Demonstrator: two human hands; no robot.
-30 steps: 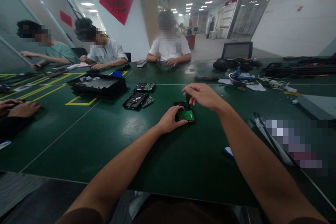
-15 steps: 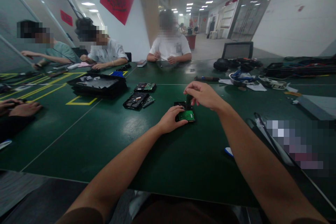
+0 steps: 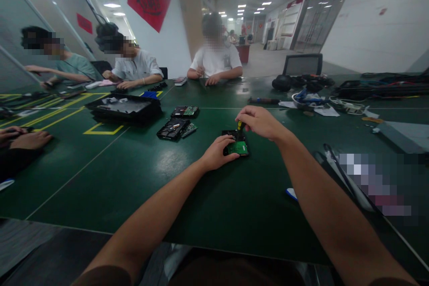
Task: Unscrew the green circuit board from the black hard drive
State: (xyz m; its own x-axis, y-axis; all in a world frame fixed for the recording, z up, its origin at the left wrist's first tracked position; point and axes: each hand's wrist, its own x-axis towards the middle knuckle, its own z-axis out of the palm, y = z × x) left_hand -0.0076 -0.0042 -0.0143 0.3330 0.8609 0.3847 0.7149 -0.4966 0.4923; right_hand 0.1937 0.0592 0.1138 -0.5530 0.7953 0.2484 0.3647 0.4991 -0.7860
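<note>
A hard drive point(image 3: 238, 147) with a green circuit board facing up lies on the green table in front of me. My left hand point(image 3: 217, 153) grips it from the left, thumb along the near edge and fingers over the far side. Above the drive, my right hand point(image 3: 257, 121) pinches the top of a screwdriver point(image 3: 240, 128) with a yellow and dark handle. The screwdriver stands upright over the far part of the drive; its tip is too small to make out.
Left of the drive lie another hard drive point(image 3: 185, 111), a black drive casing point(image 3: 173, 129) and a loose circuit board point(image 3: 189, 130). Farther left stands a black tray point(image 3: 124, 107). A dark-handled tool point(image 3: 264, 100) lies beyond my right hand. Several people sit around the table.
My right fingers have shifted on the screwdriver's handle, and its yellow part now shows. My left hand and the drive stay put. The person opposite has lowered one hand to the table.
</note>
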